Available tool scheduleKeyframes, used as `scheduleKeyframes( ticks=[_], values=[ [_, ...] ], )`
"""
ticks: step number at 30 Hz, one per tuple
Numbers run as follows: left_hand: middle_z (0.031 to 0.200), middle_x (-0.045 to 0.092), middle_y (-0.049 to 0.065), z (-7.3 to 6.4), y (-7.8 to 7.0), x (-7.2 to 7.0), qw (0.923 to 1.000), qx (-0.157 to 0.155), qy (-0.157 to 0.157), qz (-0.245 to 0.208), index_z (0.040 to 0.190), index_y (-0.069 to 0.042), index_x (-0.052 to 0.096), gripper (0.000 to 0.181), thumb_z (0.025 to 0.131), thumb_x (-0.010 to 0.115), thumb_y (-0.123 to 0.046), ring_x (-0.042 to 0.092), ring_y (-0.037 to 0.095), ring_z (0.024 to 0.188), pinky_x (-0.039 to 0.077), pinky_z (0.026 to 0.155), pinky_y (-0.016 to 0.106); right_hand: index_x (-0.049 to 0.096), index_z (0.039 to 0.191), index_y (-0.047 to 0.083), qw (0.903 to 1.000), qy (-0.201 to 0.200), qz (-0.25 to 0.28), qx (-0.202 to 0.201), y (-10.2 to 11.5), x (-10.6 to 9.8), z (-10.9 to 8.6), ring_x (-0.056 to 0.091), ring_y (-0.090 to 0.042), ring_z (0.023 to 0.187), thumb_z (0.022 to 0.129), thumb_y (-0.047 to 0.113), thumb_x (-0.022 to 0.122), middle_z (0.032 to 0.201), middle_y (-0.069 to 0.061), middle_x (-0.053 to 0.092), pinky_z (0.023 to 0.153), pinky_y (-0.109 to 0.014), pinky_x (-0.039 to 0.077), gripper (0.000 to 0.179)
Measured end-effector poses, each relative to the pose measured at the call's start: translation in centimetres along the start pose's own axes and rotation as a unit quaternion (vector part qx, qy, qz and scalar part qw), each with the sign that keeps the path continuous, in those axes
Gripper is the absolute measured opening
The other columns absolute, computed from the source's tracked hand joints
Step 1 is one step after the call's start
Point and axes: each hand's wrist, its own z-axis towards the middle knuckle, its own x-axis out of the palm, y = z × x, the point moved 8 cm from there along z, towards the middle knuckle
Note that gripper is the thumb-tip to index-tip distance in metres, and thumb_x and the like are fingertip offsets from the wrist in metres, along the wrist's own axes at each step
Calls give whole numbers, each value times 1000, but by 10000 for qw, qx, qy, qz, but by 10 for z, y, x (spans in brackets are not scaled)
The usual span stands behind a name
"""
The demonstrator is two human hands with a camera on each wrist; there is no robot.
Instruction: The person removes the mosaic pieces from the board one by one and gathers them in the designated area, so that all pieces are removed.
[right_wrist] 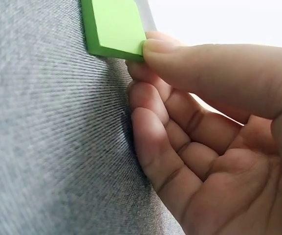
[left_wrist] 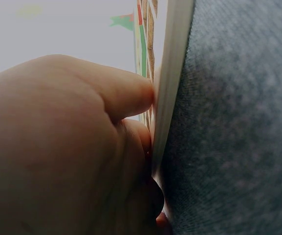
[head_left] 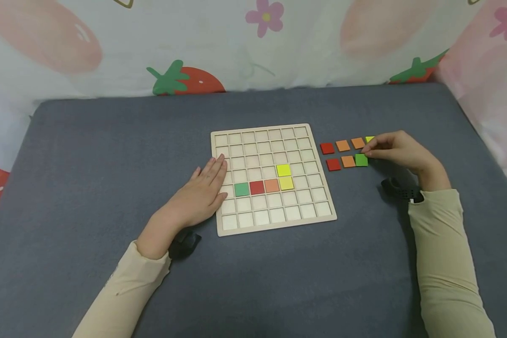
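Observation:
My left hand [head_left: 199,193] lies flat with its fingers extended over the left edge of a wooden grid board [head_left: 279,226]. In the left wrist view, the thumb [left_wrist: 136,95] touches the board's rim [left_wrist: 170,73]. My right hand [head_left: 399,151] is at the loose tiles right of the board, pinching a green tile [head_left: 361,160] by its corner. The right wrist view shows the thumb [right_wrist: 170,56] against that green tile's edge [right_wrist: 116,24], the other fingers curled below. Set in the board are a darker green tile [head_left: 241,189], a red tile [head_left: 257,187], an orange tile [head_left: 272,185] and two yellow tiles [head_left: 283,170].
Beside the green tile lie two red tiles [head_left: 327,148] and several orange tiles [head_left: 343,145]. A yellow tile [head_left: 369,139] is partly hidden by the right hand. Grey cloth [head_left: 110,164] covers the table, and a printed curtain [head_left: 304,51] hangs behind it.

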Motion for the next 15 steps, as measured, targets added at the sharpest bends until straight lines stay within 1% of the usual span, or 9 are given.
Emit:
scheduleKeyframes(
  ticks=[7, 15],
  values=[
    [157, -6, 14, 1, 0, 1, 10000, -9, -30, 31, 150, 1, 2, 66, 101, 38, -26, -8, 26, 143, 5, 113, 49, 66, 104, -6, 9999, -56, 60, 128, -4, -1, 1, 57, -3, 84, 92, 11, 63, 91, 4, 66, 71, -17, 48, 21],
    [157, -6, 14, 0, 0, 1, 10000, -22, -17, 13, 150, 1, 3, 66, 101, 39, -26, -7, 26, 143, 6, 113, 49, 66, 106, -6, 9997, -138, 190, -36, -3, -2, 0, 59, -3, 85, 90, 10, 64, 94, 4, 66, 72, -18, 49, 22]
  ],
)
